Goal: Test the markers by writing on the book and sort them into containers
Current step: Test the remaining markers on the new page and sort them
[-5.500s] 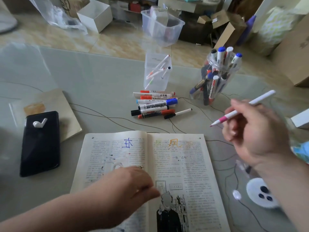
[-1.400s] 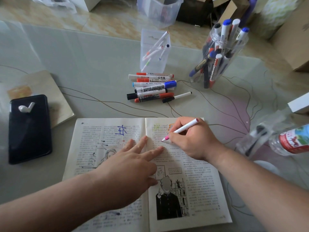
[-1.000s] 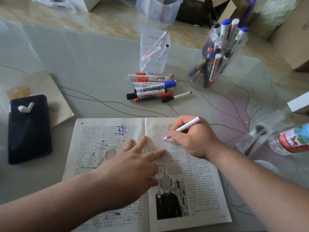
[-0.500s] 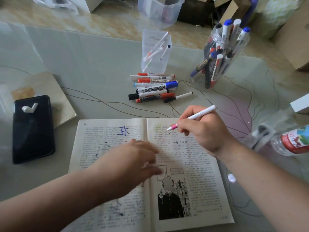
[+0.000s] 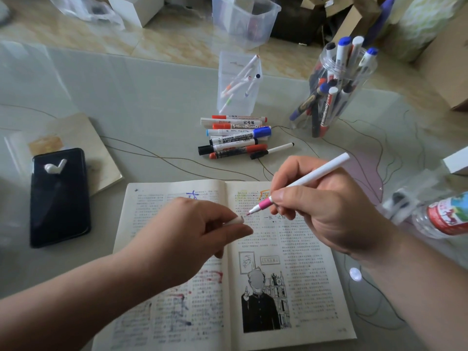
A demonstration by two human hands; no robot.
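Note:
An open book (image 5: 298,269) lies in front of me with coloured scribbles along its top margin. My right hand (image 5: 326,209) grips a thin white pen with a pink tip (image 5: 316,176), its tip lifted just above the right page. My left hand (image 5: 195,231) hovers over the book's middle and pinches a small white cap (image 5: 234,221), which points at the pen's tip. A pile of loose markers (image 5: 235,136) lies beyond the book. Behind it stand a small square clear cup (image 5: 238,84) with thin pens and a round clear jar (image 5: 336,87) full of markers.
A black phone (image 5: 58,198) with a white earbud on it lies at the left on a notebook (image 5: 83,138). A plastic bottle (image 5: 445,216) lies at the right edge. Thin brown wires cross the table. Boxes and a clear bin (image 5: 245,19) stand on the floor beyond.
My right hand wrote on the right page, then lifted the pen off it. My left hand rose from pressing the book flat and now holds the cap near the pen's tip.

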